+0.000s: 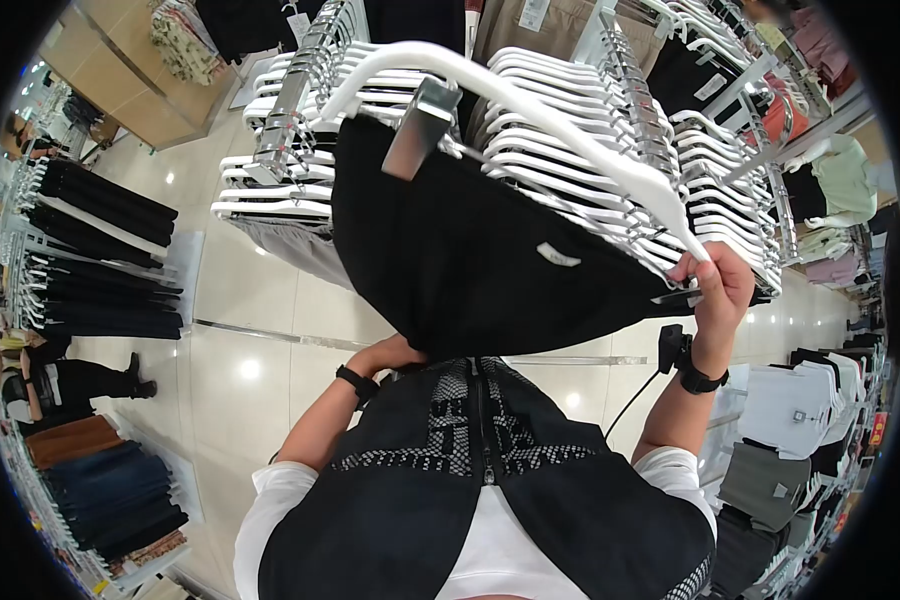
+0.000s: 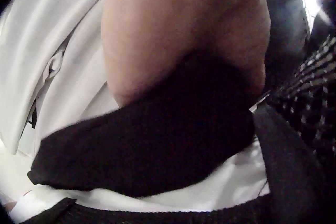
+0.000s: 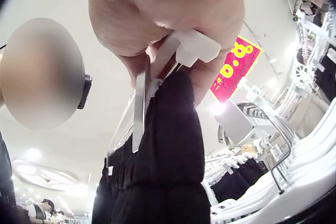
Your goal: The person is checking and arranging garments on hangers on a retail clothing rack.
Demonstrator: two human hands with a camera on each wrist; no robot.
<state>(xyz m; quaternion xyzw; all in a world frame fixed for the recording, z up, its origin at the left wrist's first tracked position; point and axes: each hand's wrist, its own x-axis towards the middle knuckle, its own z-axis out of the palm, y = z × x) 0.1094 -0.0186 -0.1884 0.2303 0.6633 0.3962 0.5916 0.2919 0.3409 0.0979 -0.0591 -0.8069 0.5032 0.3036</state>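
Note:
In the head view my right hand grips one end of a white clip hanger, beside its metal clip. A black garment with a small white label hangs from the hanger, spread out in front of my vest. The right wrist view shows the clip on the garment's gathered waistband, with the fingers curled round the white hanger end. My left hand is at the garment's lower left edge. Black cloth covers its fingers in the left wrist view, so I cannot tell how they hold it.
Rails packed with white hangers stand close behind the garment. Racks of dark trousers and folded jeans line the left. White garments hang on the right. Another person stands at far left on the tiled floor.

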